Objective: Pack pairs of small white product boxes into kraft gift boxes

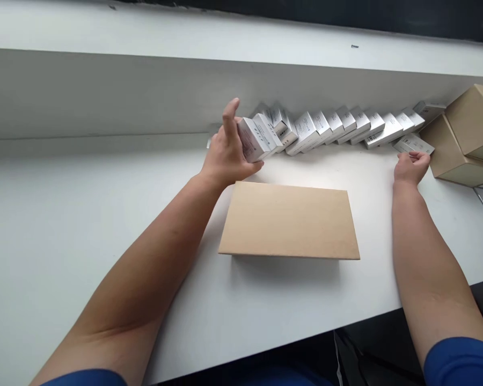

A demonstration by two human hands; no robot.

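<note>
My left hand (230, 147) is at the left end of a row of small silvery-white printed boxes (306, 133). Its palm rests against the end boxes (254, 140), with the thumb in front of them and the index finger raised; the other fingers are hidden behind. At the row's right end, my right hand (412, 167) has its fingers closed at the near edge of another small printed box (412, 143). Most boxes in the row lean on one another. Between my forearms, a plain tan cardboard box (292, 221) stands on the white table (84, 225).
Larger tan boxes (467, 123) are piled at the right, close to my right hand. A low white wall with a ledge (104, 91) runs behind the row. The table's front edge (306, 338) slants across the bottom, with dark things below it.
</note>
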